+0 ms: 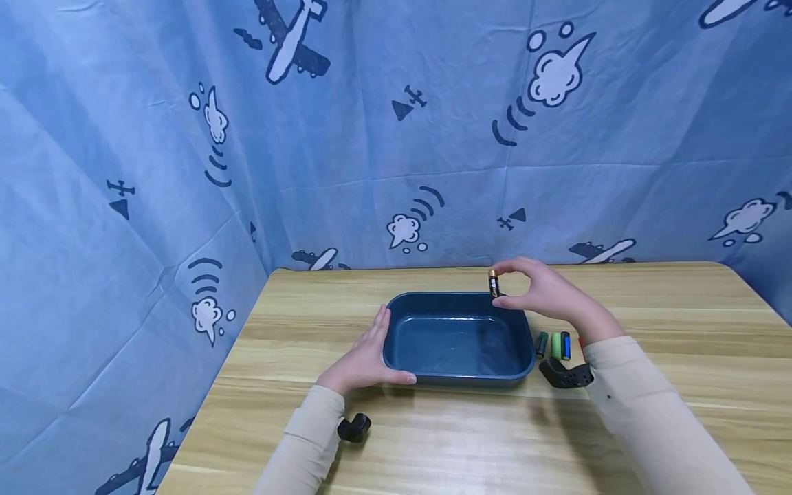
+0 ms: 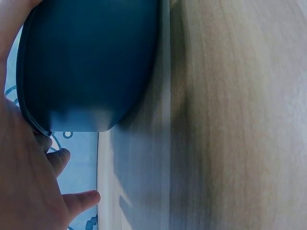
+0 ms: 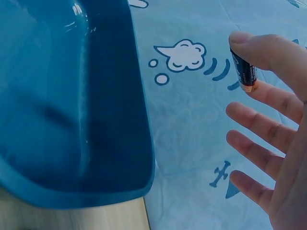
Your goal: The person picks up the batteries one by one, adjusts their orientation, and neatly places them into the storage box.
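Note:
A dark blue plastic bin (image 1: 458, 344) stands on the table with its inside facing up. My left hand (image 1: 365, 354) rests against its left end, fingers fairly straight along the side and thumb along the front; in the left wrist view the bin's outer wall (image 2: 91, 62) fills the upper left. Between thumb and index finger, my right hand (image 1: 535, 292) pinches a black battery with a copper end (image 1: 493, 283) by its two ends. The battery is upright over the bin's back right part. The other right fingers (image 3: 254, 153) are spread apart.
Just right of the bin lie several more batteries: a dark green one (image 1: 542, 345), a light green one (image 1: 556, 346), a blue and black one (image 1: 566, 346) and a red one (image 1: 581, 344) partly hidden by the right wrist. A blue patterned curtain (image 1: 346, 137) hangs behind the wooden table (image 1: 433, 447).

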Motion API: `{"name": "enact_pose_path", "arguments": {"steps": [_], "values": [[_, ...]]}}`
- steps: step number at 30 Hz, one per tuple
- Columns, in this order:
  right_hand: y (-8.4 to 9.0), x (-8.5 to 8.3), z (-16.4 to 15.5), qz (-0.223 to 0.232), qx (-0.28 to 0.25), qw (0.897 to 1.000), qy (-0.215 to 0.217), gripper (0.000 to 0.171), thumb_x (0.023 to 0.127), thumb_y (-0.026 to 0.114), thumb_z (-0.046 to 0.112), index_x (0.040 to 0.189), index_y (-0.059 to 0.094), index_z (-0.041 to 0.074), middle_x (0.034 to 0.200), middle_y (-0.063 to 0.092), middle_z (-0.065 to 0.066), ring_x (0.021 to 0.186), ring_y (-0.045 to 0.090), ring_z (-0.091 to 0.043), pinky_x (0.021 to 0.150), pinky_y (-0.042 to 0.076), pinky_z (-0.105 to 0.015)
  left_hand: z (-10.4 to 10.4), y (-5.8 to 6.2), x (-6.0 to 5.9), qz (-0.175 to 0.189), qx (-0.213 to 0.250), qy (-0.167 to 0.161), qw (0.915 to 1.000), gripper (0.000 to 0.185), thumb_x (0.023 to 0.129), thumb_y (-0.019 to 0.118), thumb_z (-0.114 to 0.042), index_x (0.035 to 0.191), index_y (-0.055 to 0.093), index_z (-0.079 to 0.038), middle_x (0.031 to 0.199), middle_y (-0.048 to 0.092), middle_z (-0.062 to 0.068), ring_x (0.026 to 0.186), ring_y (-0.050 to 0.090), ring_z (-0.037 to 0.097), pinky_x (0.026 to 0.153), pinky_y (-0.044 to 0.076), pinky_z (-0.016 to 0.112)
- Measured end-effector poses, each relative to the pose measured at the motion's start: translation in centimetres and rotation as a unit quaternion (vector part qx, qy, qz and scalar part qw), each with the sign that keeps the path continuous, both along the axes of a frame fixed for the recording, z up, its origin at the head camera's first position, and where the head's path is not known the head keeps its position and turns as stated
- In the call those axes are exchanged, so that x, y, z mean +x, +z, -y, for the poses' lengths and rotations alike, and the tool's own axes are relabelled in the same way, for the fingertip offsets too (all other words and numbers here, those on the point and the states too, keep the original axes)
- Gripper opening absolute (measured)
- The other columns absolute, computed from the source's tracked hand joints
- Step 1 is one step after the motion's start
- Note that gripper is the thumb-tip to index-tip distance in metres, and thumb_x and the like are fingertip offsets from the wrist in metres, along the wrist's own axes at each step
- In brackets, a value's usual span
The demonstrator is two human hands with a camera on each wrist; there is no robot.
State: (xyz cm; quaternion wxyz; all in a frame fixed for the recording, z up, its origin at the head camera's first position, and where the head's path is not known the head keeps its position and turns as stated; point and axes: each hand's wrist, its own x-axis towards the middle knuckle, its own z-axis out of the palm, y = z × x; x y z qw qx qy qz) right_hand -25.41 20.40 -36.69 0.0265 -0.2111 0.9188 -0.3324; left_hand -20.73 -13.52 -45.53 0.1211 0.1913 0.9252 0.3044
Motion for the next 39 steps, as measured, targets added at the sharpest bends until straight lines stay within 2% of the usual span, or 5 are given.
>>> {"name": "enact_pose_path", "arguments": {"steps": [19, 30, 39], "values": [[-0.8, -1.2, 2.7, -0.004, -0.016, 1.0, 0.026, 0.063, 0.075, 0.076, 0.035, 0.125, 0.053, 0.005, 0.124, 0.052, -0.015, 0.117, 0.043, -0.034, 0.097, 0.031, -0.057, 0.1, -0.2, -0.1, 0.008, 0.004, 0.005, 1.0, 0.13, 0.06, 0.072, -0.068, 0.149, -0.009, -0.019, 0.152, -0.017, -0.012, 0.14, 0.001, 0.018, 0.109, 0.013, 0.05], [-0.9, -1.4, 4.0, 0.012, -0.029, 0.999, 0.034, 0.061, 0.076, 0.077, 0.032, 0.125, 0.053, 0.005, 0.123, 0.053, -0.014, 0.117, 0.043, -0.033, 0.099, 0.029, -0.055, 0.1, -0.1, -0.1, 0.005, 0.005, 0.006, 1.0, 0.13, 0.06, 0.073, -0.068, 0.149, -0.009, -0.02, 0.152, -0.017, -0.011, 0.14, 0.002, 0.018, 0.109, 0.015, 0.05], [-1.1, -1.7, 4.9, 0.019, -0.028, 0.999, 0.036, 0.059, 0.075, 0.077, 0.03, 0.123, 0.053, 0.006, 0.122, 0.052, -0.013, 0.116, 0.044, -0.033, 0.097, 0.031, -0.056, 0.1, -0.1, -0.2, 0.009, 0.002, 0.009, 0.9999, 0.13, 0.059, 0.073, -0.068, 0.149, -0.01, -0.021, 0.152, -0.017, -0.011, 0.14, 0.003, 0.018, 0.109, 0.014, 0.05]]}}
